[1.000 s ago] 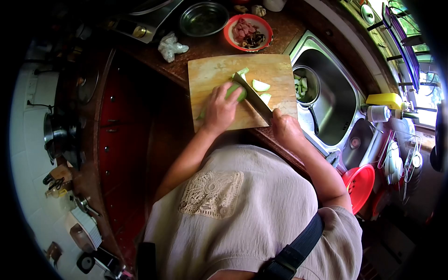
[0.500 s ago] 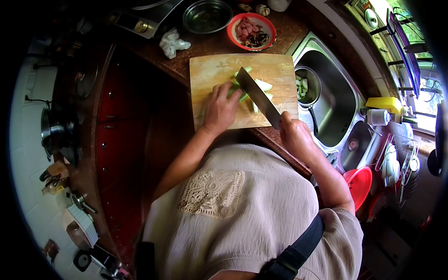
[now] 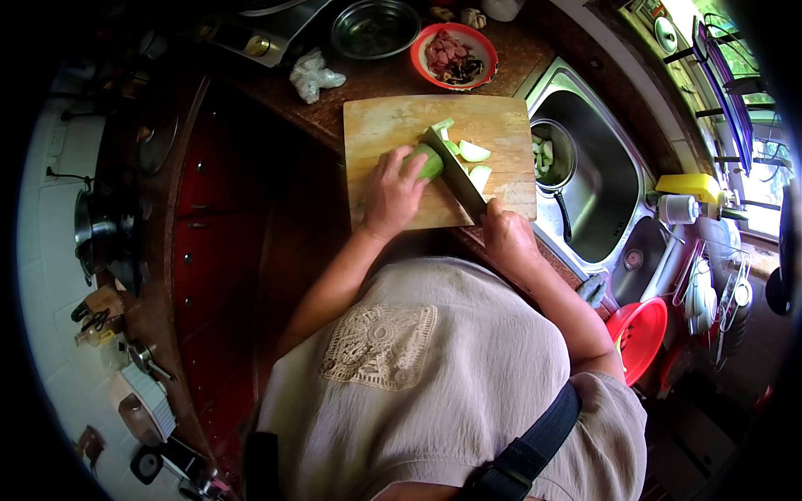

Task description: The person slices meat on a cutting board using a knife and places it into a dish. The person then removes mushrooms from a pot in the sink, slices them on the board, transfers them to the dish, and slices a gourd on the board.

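Cleaver with broad dark-grey steel blade (image 3: 456, 175), clenched at the handle in the right hand (image 3: 508, 231), slanting from the near edge of the rectangular pale wooden cutting board (image 3: 372, 125) toward its middle. Rounded light-green vegetable piece (image 3: 431, 164) grasped under the bent left hand (image 3: 394, 190), around the middle of the board, just left of the blade. Pale, green-skinned wedges (image 3: 474, 151) on the blade's other side, toward the right edge. Beyond the far edge, round red-rimmed bowl (image 3: 417, 67) with pink and dark pieces. Beside the right edge, round metal pot (image 3: 567, 154) holding pale-green chunks (image 3: 544, 157), inside the stainless-steel sink (image 3: 606, 179).
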Demonstrator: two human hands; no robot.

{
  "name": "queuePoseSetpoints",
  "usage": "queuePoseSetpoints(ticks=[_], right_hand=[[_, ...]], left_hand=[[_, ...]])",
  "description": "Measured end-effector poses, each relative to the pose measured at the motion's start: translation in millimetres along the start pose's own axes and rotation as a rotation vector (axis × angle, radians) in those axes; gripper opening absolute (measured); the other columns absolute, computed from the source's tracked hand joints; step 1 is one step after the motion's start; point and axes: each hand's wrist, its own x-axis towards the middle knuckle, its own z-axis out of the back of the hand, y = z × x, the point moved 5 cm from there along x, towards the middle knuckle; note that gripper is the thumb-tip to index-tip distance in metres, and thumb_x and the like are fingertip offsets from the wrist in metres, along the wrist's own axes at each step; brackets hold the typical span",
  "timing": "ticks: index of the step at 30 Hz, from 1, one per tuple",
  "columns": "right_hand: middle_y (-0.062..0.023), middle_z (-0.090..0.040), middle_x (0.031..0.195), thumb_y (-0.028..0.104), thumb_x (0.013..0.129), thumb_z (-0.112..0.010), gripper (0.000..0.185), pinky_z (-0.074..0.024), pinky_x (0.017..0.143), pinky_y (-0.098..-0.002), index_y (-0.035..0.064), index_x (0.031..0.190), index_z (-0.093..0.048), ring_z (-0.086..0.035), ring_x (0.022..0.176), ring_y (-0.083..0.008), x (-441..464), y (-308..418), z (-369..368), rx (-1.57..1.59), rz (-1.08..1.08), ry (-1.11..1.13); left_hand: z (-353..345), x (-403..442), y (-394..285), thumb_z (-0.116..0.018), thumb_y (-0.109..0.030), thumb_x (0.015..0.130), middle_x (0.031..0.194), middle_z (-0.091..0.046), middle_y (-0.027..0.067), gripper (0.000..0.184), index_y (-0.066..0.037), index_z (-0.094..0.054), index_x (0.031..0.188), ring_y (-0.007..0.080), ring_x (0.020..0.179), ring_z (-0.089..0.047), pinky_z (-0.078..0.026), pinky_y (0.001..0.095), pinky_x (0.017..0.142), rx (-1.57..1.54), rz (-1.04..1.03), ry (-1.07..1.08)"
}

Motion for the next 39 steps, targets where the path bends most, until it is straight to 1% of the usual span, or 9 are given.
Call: queuePoseSetpoints(ticks=[5,6,9,15,18,22,26,35,39], right_hand=[[-0.0244,-0.061,0.064,0.023,0.084,-0.067,0.031,-0.0493,0.062,-0.0528,-0.0006,0.089,-0.049,-0.063,0.066,-0.0436,-10,8,33,0.046,0.038,-0.055],[-0.0258,-0.060,0.064,0.014,0.086,-0.061,0.020,-0.0481,0.061,-0.0544,-0.0008,0.089,-0.048,-0.062,0.065,-0.0449,-11,8,36,0.043,0.057,-0.083],[-0.0277,-0.055,0.062,0.011,0.092,-0.056,0.017,-0.0412,0.058,-0.0572,0.0025,0.093,-0.041,-0.056,0.064,-0.0507,-14,13,45,0.033,0.074,-0.067],[-0.0272,-0.056,0.062,0.010,0.090,-0.055,0.015,-0.0412,0.059,-0.0572,0.0023,0.094,-0.043,-0.057,0.064,-0.0498,-16,12,44,0.014,0.090,-0.013],[-0.0263,-0.059,0.065,0.010,0.090,-0.056,0.015,-0.0434,0.060,-0.0567,0.0017,0.094,-0.044,-0.059,0.065,-0.0483,-5,13,32,-0.018,0.076,0.002],[-0.0222,-0.065,0.070,0.017,0.080,-0.068,0.029,-0.0527,0.065,-0.0484,-0.0006,0.094,-0.050,-0.066,0.070,-0.0409,10,24,10,-0.085,0.062,0.011],[-0.0213,-0.065,0.071,0.017,0.079,-0.069,0.029,-0.0525,0.062,-0.0490,-0.0008,0.094,-0.050,-0.066,0.069,-0.0408,13,16,-14,-0.035,0.077,-0.019],[-0.0222,-0.064,0.070,0.039,0.077,-0.075,0.046,-0.0504,0.068,-0.0504,0.0001,0.087,-0.053,-0.064,0.070,-0.0416,-1,16,28,0.003,-0.023,0.022],[-0.0246,-0.061,0.065,0.015,0.084,-0.062,0.020,-0.0487,0.061,-0.0525,-0.0004,0.088,-0.050,-0.063,0.065,-0.0438,-9,25,46,-0.025,0.046,-0.059]], left_hand=[[1,-2,-2,-0.070,-0.009,0.074,0.112,-0.053,0.0130,0.038,-0.010,-0.060,0.111,0.0330,0.102,-0.053,-0.046,0.0429,0.084,0.049,-0.017,0.008],[1,-1,-3,-0.070,-0.009,0.074,0.111,-0.053,0.0128,0.038,-0.010,-0.061,0.110,0.0326,0.101,-0.053,-0.046,0.0429,0.084,0.059,-0.017,0.015],[4,1,-5,-0.069,-0.004,0.075,0.110,-0.052,0.0163,0.037,-0.004,-0.060,0.111,0.0363,0.100,-0.053,-0.046,0.0439,0.086,0.031,-0.021,0.027],[2,1,-4,-0.069,-0.004,0.074,0.110,-0.052,0.0151,0.036,-0.006,-0.061,0.109,0.0359,0.100,-0.053,-0.046,0.0436,0.086,0.019,-0.008,0.028],[3,2,-6,-0.069,-0.004,0.074,0.110,-0.052,0.0146,0.036,-0.006,-0.061,0.108,0.0354,0.101,-0.053,-0.046,0.0435,0.087,0.027,-0.028,0.035],[2,1,-4,-0.070,-0.010,0.075,0.113,-0.054,0.0131,0.035,-0.010,-0.063,0.109,0.0317,0.105,-0.053,-0.046,0.0419,0.085,0.071,-0.035,0.029],[3,-1,-6,-0.070,-0.008,0.075,0.114,-0.054,0.0138,0.038,-0.009,-0.062,0.111,0.0326,0.106,-0.053,-0.046,0.0422,0.088,0.047,-0.036,0.024],[11,-8,1,-0.069,-0.001,0.075,0.117,-0.053,0.0140,0.041,-0.006,-0.060,0.115,0.0353,0.106,-0.053,-0.046,0.0430,0.090,-0.011,0.007,0.046],[11,-8,2,-0.067,-0.001,0.076,0.116,-0.053,0.0146,0.039,-0.006,-0.060,0.114,0.0359,0.105,-0.053,-0.046,0.0433,0.090,-0.016,0.007,0.046]])
